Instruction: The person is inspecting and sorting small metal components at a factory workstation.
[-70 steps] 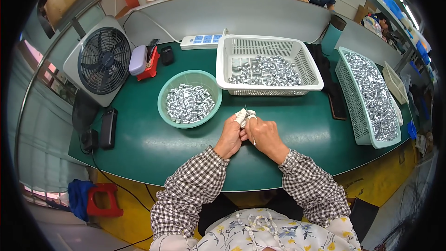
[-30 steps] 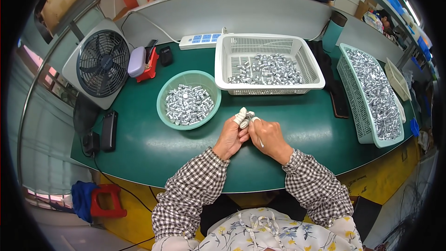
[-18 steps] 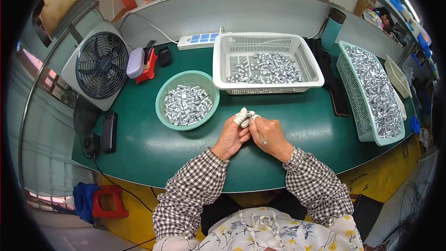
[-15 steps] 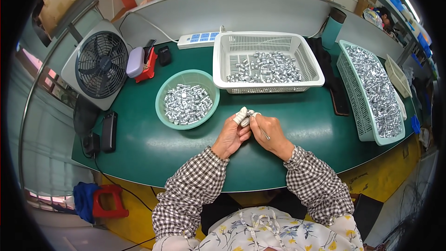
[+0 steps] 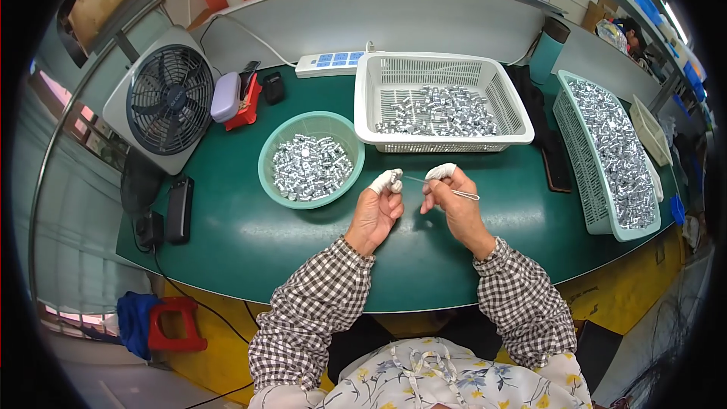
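My left hand [image 5: 375, 212] is raised over the table's front half, its white-wrapped thumb and fingertips pinched on a small silvery metal part [image 5: 395, 179], mostly hidden by the fingers. To its right, my right hand [image 5: 459, 210] grips a thin metal wire tool [image 5: 467, 195] with a looped end, white wrapping on one of its digits. The tool's thin end points toward the left fingertips. Beyond my left hand stands a pale green bowl [image 5: 266, 176] of small silvery metal parts [image 5: 312, 167]. A white slatted basket [image 5: 447, 138] behind my hands holds similar parts.
Farther right stands a long green basket [image 5: 598, 195] full of metal parts. A teal bottle [image 5: 547, 53], power strip [image 5: 327, 63], fan [image 5: 168, 98], red holder [image 5: 244, 113] and black power bank [image 5: 179, 210] sit on the green table [image 5: 303, 257]. Two people work beyond the grey partition [image 5: 303, 30].
My hands have moved apart, the right one going right with the wire tool. The tool, mostly covered before, now shows its loop and thin end.
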{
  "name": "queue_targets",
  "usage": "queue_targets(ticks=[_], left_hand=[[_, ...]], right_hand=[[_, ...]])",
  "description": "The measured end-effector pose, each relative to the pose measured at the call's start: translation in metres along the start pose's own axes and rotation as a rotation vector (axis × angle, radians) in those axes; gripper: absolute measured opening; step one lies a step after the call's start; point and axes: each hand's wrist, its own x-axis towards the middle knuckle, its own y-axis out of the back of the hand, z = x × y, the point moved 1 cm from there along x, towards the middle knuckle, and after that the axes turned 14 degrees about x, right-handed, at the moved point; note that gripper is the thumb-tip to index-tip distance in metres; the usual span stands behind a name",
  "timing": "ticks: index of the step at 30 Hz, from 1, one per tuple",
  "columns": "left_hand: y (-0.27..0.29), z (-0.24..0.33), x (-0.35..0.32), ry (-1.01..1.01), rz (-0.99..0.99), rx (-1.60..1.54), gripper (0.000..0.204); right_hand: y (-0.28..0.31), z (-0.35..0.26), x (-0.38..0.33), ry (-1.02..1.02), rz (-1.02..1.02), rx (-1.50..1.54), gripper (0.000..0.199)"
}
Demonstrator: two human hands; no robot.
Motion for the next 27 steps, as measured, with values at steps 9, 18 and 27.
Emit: queue_targets(ticks=[9, 18, 27], left_hand=[[-0.010, 0.002, -0.003, 0.012, 0.110, 0.115, 0.027], [0.004, -0.004, 0.000, -0.017, -0.057, 0.056, 0.026], [-0.002, -0.003, 0.000, -0.007, -0.067, 0.108, 0.023]], right_hand=[[-0.004, -0.009, 0.000, 0.110, 0.070, -0.114, 0.018], [-0.015, -0.016, -0.012, 0.344, -0.073, -0.574, 0.018], [-0.012, -0.007, -0.013, 0.442, -0.045, -0.716, 0.011]])
